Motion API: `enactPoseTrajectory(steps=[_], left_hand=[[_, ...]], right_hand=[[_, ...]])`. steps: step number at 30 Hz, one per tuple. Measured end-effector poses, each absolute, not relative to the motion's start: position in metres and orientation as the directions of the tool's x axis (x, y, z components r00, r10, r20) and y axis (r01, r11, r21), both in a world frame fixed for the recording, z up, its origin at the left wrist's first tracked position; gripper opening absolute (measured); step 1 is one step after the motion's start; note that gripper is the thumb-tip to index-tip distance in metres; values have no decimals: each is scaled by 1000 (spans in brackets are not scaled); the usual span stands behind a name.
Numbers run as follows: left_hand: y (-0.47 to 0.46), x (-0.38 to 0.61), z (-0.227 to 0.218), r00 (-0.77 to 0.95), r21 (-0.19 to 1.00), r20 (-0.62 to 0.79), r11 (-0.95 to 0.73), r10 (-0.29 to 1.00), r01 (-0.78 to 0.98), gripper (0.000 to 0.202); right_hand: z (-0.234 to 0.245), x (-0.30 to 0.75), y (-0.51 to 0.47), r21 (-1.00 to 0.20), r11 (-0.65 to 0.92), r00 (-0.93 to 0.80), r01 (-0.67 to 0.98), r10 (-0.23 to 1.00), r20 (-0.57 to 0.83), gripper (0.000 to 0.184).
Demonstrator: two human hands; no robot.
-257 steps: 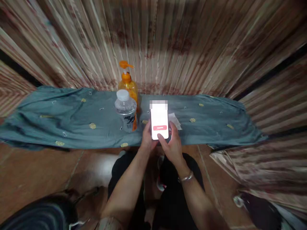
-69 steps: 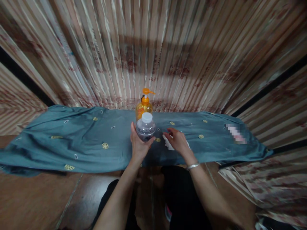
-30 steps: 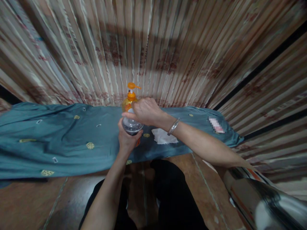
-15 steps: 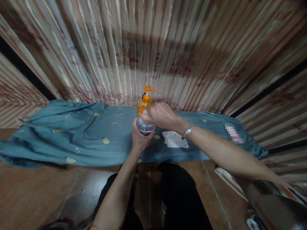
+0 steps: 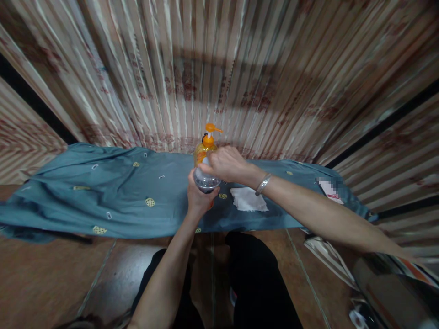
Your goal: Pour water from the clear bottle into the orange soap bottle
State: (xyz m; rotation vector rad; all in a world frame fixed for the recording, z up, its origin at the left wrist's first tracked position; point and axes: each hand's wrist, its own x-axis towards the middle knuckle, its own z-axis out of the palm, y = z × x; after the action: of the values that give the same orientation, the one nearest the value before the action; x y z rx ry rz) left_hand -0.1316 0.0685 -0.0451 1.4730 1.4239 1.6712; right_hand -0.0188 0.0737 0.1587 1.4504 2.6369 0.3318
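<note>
My left hand (image 5: 199,196) is wrapped around a clear, rounded plastic cup (image 5: 207,183) with dark contents or a dark lower part, thumb along its near side. Over the cup's upper end, my right hand (image 5: 224,162) is closed, its fingers curled down onto it. A whitish patch shows by the right fingertips, but what they grip is hidden. Just behind both hands stands a yellow pump bottle (image 5: 202,151) with an orange pump head, partly covered by the right hand. To the right of the cup, a white cloth (image 5: 249,199) with ragged edges lies flat.
A blue-green patterned cloth (image 5: 120,196) covers the long, narrow table. Near its right end lies a small white and pink item (image 5: 332,192), partly blurred out. A striped curtain (image 5: 219,68) hangs behind. A bag-like striped item (image 5: 331,262) rests on the floor at right.
The whole view has shifted slightly. Both hands stay on the cup in nearly the same pose, and nothing has been let go.
</note>
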Motion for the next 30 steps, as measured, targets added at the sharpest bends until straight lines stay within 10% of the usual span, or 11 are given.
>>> enactPoseTrajectory(steps=[30], left_hand=[[68, -132, -45, -279, 907, 407, -348, 870, 238, 99]], right_hand=[[171, -14, 78, 249, 599, -599, 761, 796, -84, 52]])
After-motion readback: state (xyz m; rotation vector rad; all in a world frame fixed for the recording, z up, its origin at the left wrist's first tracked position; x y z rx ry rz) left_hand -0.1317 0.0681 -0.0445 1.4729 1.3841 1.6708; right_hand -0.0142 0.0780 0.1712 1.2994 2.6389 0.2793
